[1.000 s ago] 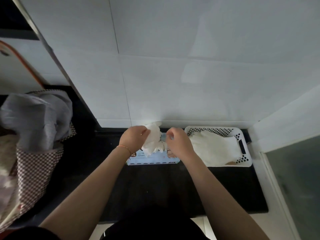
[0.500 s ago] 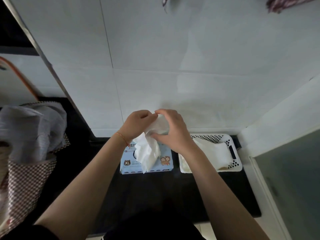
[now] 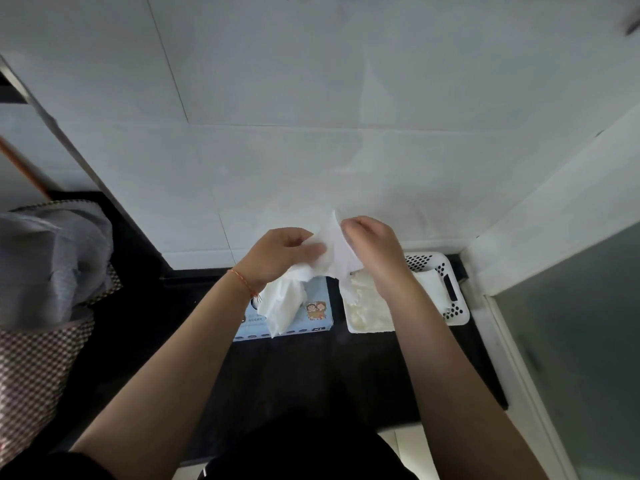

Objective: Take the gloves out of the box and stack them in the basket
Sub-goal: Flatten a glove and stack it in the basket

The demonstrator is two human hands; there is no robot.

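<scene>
Head view: both hands meet just above centre frame, each pinching the same white glove (image 3: 330,249). The left hand (image 3: 282,256) holds its lower-left part, the right hand (image 3: 372,252) its upper edge, fingers (image 3: 349,227) curled on it. The glove's length runs from upper right down to lower left, its tail hanging over the box (image 3: 317,311). The basket (image 3: 455,304), already holding gloves, lies lower right, directly under the right hand, so that hand is nearer for the drop.
</scene>
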